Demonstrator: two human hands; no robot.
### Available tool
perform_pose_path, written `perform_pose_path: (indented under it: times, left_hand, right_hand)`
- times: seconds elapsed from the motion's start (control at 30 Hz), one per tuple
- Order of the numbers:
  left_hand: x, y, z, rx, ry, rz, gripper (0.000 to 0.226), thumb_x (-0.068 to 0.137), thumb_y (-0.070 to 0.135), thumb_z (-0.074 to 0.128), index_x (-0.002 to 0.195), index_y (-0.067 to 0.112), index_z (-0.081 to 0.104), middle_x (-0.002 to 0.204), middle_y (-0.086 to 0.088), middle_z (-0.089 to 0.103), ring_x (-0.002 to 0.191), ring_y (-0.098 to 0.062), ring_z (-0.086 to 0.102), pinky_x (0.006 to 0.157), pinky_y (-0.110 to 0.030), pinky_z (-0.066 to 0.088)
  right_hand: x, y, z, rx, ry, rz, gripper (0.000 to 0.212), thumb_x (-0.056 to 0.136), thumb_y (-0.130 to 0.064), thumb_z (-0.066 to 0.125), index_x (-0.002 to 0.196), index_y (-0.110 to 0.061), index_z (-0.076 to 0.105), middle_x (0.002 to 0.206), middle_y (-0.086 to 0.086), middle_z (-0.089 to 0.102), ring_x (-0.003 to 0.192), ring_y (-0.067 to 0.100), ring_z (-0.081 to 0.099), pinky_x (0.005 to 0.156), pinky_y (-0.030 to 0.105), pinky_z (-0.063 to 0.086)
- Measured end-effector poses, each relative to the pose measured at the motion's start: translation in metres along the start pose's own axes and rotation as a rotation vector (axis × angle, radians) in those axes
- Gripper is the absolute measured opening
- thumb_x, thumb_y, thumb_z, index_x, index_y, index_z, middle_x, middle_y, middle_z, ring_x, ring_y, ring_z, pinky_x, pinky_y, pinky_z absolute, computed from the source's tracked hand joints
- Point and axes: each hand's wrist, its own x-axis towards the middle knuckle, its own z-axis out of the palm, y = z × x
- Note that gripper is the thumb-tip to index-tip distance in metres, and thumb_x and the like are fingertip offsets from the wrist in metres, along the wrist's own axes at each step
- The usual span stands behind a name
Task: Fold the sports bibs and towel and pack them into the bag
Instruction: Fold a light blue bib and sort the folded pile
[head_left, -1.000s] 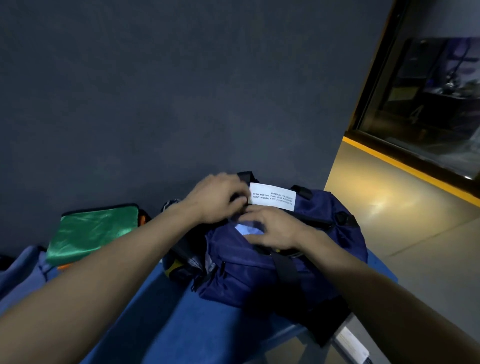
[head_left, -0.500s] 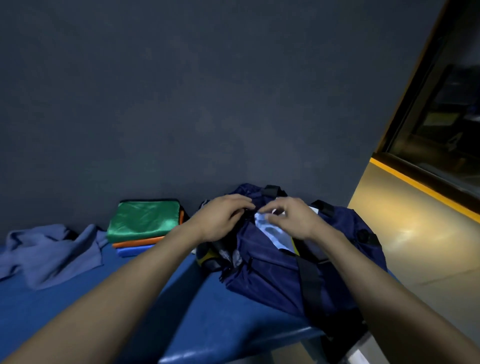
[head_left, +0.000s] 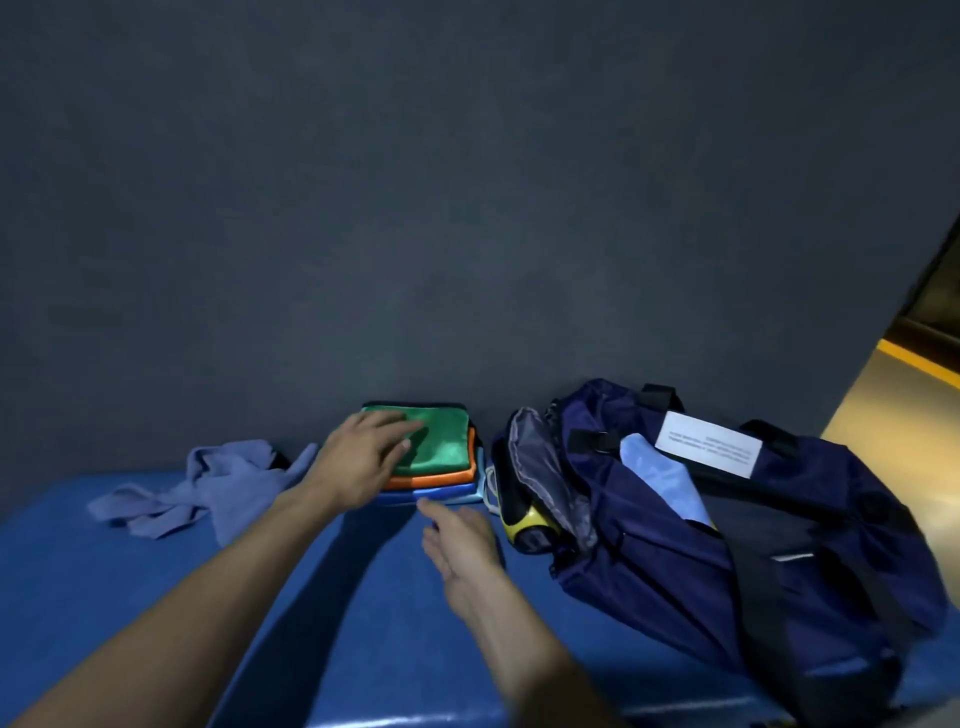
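A stack of folded bibs (head_left: 441, 452) sits on the blue bench (head_left: 363, 597) against the dark wall (head_left: 467, 208), at about 12 o'clock from the person. The top bib is shiny green, with orange under it and two blues at the bottom, all squared into a neat pad whose long axis runs left to right along the wall.

The left hand (head_left: 361, 457) lies on the green bib's near-left part, fingers straight and spread, grasping nothing. The right hand (head_left: 460, 540) hovers just short of the stack's front edge, fingers relaxed and empty, pointing at 11 o'clock.

At 10 o'clock the towel (head_left: 202, 486), pale lilac-blue, lies crumpled and unfolded, strung out left to right.

At 2 o'clock the navy bag (head_left: 753, 561) lies on its side, mouth gaping toward the stack, long axis running from 10 to 4 o'clock. A light blue cloth (head_left: 660, 478) pokes out, a white label (head_left: 709, 451) on top.
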Motion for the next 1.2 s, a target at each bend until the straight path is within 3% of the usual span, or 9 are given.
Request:
perform_pose_path:
  times: [0.13, 0.37, 0.47, 0.6, 0.73, 0.83, 0.9, 0.97, 1.2]
  left_hand:
    - [0.011, -0.005, 0.023, -0.1, -0.026, -0.029, 0.076, 0.089, 0.062, 0.019, 0.14, 0.024, 0.06, 0.147, -0.007, 0.055, 0.144, -0.02, 0.039, 0.116, -0.025, 0.011]
    - [0.005, -0.026, 0.062, -0.146, 0.057, -0.135, 0.058, 0.096, 0.06, 0.021, 0.141, 0.044, 0.054, 0.152, 0.005, 0.049, 0.145, -0.023, 0.033, 0.115, -0.025, 0.016]
    - [0.001, -0.024, 0.056, -0.177, 0.043, -0.147, 0.059, 0.095, 0.062, 0.02, 0.143, 0.046, 0.05, 0.155, 0.008, 0.045, 0.146, -0.021, 0.03, 0.114, -0.025, 0.015]
    - [0.001, -0.019, 0.018, -0.076, -0.044, -0.131, 0.06, 0.089, 0.06, 0.028, 0.137, 0.036, 0.057, 0.139, 0.005, 0.057, 0.132, -0.022, 0.051, 0.109, -0.039, 0.039]
    - [0.01, 0.009, -0.049, -0.114, 0.022, -0.209, 0.09, 0.079, 0.084, 0.034, 0.144, 0.023, 0.049, 0.138, 0.0, 0.05, 0.13, -0.022, 0.048, 0.109, -0.048, 0.041]
    - [0.003, 0.048, -0.089, -0.454, -0.197, -0.183, 0.083, 0.081, 0.084, 0.051, 0.146, 0.033, 0.046, 0.143, 0.011, 0.053, 0.131, -0.009, 0.051, 0.114, -0.039, 0.039]
    - [-0.008, 0.081, -0.101, -0.786, -0.319, -0.183, 0.044, 0.092, 0.063, 0.059, 0.122, 0.031, 0.067, 0.12, 0.007, 0.073, 0.11, -0.012, 0.07, 0.096, -0.035, 0.052]
    - [-0.021, 0.111, -0.103, -0.998, -0.416, -0.201, 0.035, 0.095, 0.051, 0.056, 0.106, 0.024, 0.076, 0.11, -0.004, 0.077, 0.102, -0.023, 0.074, 0.086, -0.036, 0.057]
    - [-0.009, 0.214, -0.062, -1.178, -0.218, -0.115, 0.047, 0.09, 0.05, 0.066, 0.118, 0.013, 0.068, 0.11, -0.007, 0.077, 0.101, -0.025, 0.074, 0.078, -0.033, 0.06]
  right_hand:
    - [0.027, -0.003, 0.024, 0.325, 0.24, -0.032, 0.059, 0.075, -0.021, 0.089, 0.119, 0.004, 0.06, 0.101, 0.009, 0.063, 0.086, 0.019, 0.061, 0.07, 0.026, 0.049]
    - [0.047, -0.036, 0.061, 0.408, 0.365, 0.062, 0.098, 0.057, -0.041, 0.098, 0.134, -0.009, 0.046, 0.13, 0.012, 0.058, 0.114, 0.031, 0.061, 0.097, 0.044, 0.052]
    - [0.051, -0.041, 0.068, 0.398, 0.405, 0.042, 0.089, 0.065, -0.035, 0.094, 0.136, -0.011, 0.045, 0.132, 0.012, 0.059, 0.107, 0.03, 0.062, 0.094, 0.044, 0.054]
    - [0.039, -0.036, 0.07, 0.499, 0.335, -0.049, 0.089, 0.072, -0.016, 0.09, 0.147, -0.016, 0.043, 0.138, 0.005, 0.059, 0.11, 0.025, 0.064, 0.097, 0.04, 0.054]
    - [0.001, -0.043, 0.056, 0.457, 0.188, -0.169, 0.063, 0.071, -0.008, 0.086, 0.128, -0.023, 0.061, 0.105, 0.001, 0.075, 0.083, 0.016, 0.074, 0.063, 0.028, 0.06]
    - [-0.038, -0.059, 0.031, 0.324, -0.019, -0.256, 0.047, 0.072, -0.008, 0.082, 0.116, -0.017, 0.068, 0.099, 0.005, 0.078, 0.088, 0.02, 0.076, 0.068, 0.032, 0.06]
    - [-0.061, -0.07, 0.007, 0.244, -0.127, -0.31, 0.052, 0.066, -0.013, 0.083, 0.116, -0.009, 0.068, 0.103, 0.011, 0.078, 0.094, 0.026, 0.076, 0.077, 0.038, 0.061]
    - [-0.078, -0.083, -0.02, 0.19, -0.167, -0.355, 0.056, 0.063, -0.013, 0.082, 0.117, -0.004, 0.066, 0.104, 0.015, 0.077, 0.097, 0.03, 0.075, 0.087, 0.045, 0.06]
    - [-0.122, -0.12, -0.125, 0.121, -0.16, -0.534, 0.046, 0.076, -0.016, 0.079, 0.121, -0.011, 0.069, 0.118, 0.018, 0.073, 0.112, 0.035, 0.069, 0.1, 0.048, 0.054]
